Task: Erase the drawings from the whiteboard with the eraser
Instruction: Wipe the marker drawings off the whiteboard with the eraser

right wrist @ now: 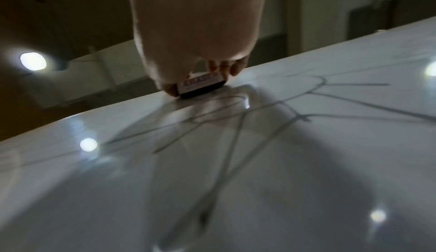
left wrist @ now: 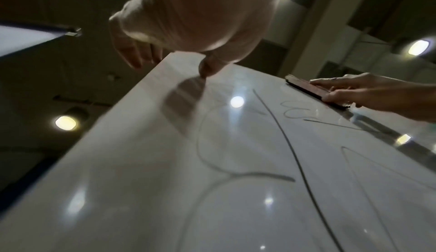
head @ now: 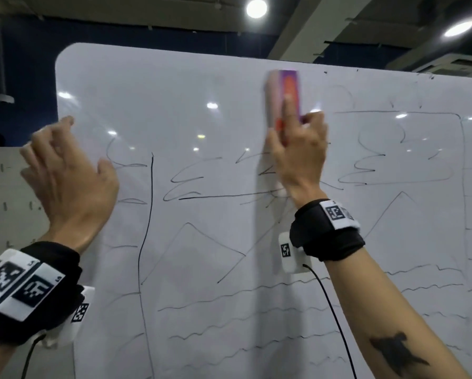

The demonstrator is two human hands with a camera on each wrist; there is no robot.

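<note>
L hand (head: 65,170) loose by whiteboard (head: 202,77) edge, eraser (head: 286,97) in R hand (head: 300,157).

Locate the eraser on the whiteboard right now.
In the head view, the eraser is pressed upright against the whiteboard near its top edge, right of centre, gripped by the right hand.

The right hand (head: 297,151) presses the eraser (head: 284,97) flat on the whiteboard (head: 174,86), above the drawings (head: 202,242); the left hand (head: 68,181) is at the board's left edge.

Dark blue wall (head: 24,77), grey ceiling beam (head: 311,26), round ceiling lights (head: 256,8) glowing, pale partition (head: 7,192) at left
</note>
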